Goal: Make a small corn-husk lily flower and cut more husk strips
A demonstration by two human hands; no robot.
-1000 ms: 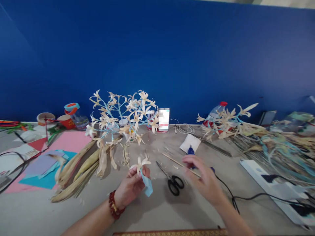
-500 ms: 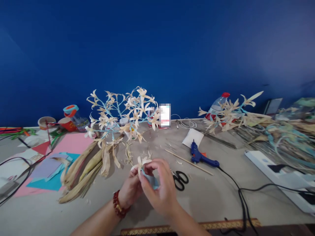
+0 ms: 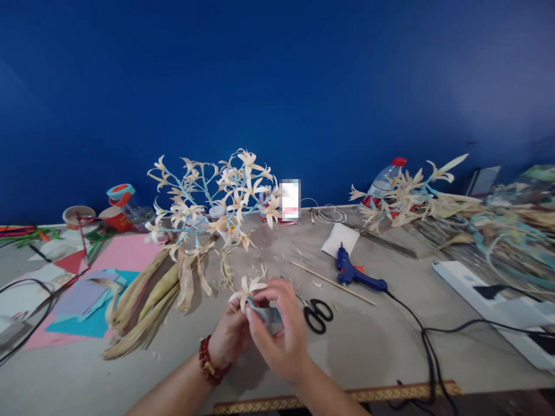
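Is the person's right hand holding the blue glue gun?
No, the blue glue gun lies on the table, while the right hand is at the pale flower.

I have room to slide low across the smooth grey tabletop (image 3: 359, 352), right of the bare right hand (image 3: 284, 335), until the thin black cable (image 3: 424, 330) bars it. Farther back, the black-handled metal scissors (image 3: 318, 316), slim pale wooden stick (image 3: 333, 283) and blue plastic glue gun (image 3: 358, 275) obstruct me. Leftward lie long tan dried husks (image 3: 139, 289); gaps beneath the fingers I can't judge well.
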